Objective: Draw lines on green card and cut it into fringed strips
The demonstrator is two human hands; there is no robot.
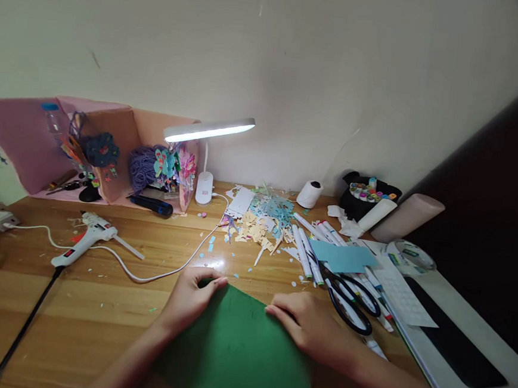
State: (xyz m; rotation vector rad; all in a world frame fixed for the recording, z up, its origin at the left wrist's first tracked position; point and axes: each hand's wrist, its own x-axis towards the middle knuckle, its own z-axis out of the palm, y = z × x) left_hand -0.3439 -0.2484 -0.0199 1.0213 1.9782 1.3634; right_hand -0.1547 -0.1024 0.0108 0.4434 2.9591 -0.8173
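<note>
A green sheet [242, 348] is held up at the bottom centre, near the front of the wooden table. My left hand [192, 296] pinches its upper left corner, thumb on the near face and fingers mostly behind. At the upper right edge, my right hand [305, 320] grips the sheet, its fingers closed together. Black-handled scissors [350, 294] lie to the right of my right hand, over several white markers [303, 251] and beside a light blue paper piece [346, 257].
A white glue gun [87, 243] with its cable lies at the left. Behind stand a lit lamp [210, 131] and a pink box [163, 124]. Paper scraps [256, 229] cover the back centre; a marker holder [366, 196] and a white keyboard [404, 289] are at the right.
</note>
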